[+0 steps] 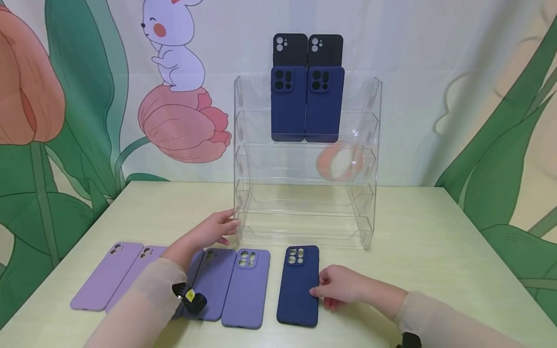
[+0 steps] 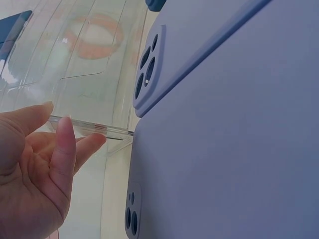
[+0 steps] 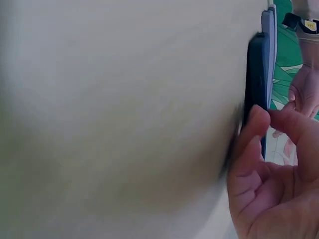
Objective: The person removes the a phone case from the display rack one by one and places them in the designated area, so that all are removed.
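Observation:
A clear tiered display stand (image 1: 304,237) stands on the table, and my left hand (image 1: 213,229) grips the front edge of its left side panel. In the left wrist view the thumb and fingers lie on opposite sides of that panel (image 2: 89,124). My right hand (image 1: 341,286) pinches the right edge of a dark blue phone case (image 1: 298,290) that lies in front of the stand. Thumb and fingertips meet at the edge of this case (image 3: 256,79) in the right wrist view.
Left of the dark blue case lies a row of lavender and purple phone cases (image 1: 246,295), partly hidden by my left arm. Two black cases (image 1: 290,50) and two navy cases (image 1: 288,111) stand on the stand's upper tiers. A printed curtain (image 1: 413,96) hangs behind the table (image 1: 413,232).

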A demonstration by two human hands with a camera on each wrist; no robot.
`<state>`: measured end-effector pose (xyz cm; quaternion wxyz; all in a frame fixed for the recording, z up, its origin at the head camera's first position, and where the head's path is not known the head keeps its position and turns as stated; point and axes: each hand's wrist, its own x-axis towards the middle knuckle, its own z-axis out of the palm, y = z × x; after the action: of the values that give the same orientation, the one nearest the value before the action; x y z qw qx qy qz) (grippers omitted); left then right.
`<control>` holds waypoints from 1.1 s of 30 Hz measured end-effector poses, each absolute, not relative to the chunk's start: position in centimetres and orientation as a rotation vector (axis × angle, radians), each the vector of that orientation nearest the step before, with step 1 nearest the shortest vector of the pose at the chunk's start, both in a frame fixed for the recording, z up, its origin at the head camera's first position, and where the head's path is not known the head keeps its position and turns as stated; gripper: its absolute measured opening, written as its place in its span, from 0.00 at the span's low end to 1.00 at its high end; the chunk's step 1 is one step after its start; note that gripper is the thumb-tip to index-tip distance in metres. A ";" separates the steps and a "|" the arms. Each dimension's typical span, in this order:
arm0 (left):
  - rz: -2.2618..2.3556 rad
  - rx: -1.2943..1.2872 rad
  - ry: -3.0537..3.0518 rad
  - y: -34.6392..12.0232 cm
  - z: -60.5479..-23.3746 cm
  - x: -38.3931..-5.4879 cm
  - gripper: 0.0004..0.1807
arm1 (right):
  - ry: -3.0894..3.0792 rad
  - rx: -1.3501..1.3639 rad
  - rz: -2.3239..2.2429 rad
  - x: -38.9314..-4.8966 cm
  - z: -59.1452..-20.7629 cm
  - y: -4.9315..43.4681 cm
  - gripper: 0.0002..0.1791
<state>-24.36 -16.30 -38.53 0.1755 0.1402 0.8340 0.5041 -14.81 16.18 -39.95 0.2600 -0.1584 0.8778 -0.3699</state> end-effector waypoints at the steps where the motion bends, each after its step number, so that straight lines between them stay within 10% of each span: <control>1: 1.427 0.395 2.362 -16.3 -38.5 -24.4 0.33 | 2.373 -0.428 -0.988 -14.9 -39.9 16.1 0.16; 33: 1.436 0.377 2.348 -16.3 -38.6 -24.3 0.33 | 2.450 -0.584 -0.855 -15.3 -39.9 13.7 0.16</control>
<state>-24.33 -16.30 -38.56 0.1805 0.1335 0.8313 0.5085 -15.33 13.70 -39.87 0.2386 -0.2133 0.8945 -0.3122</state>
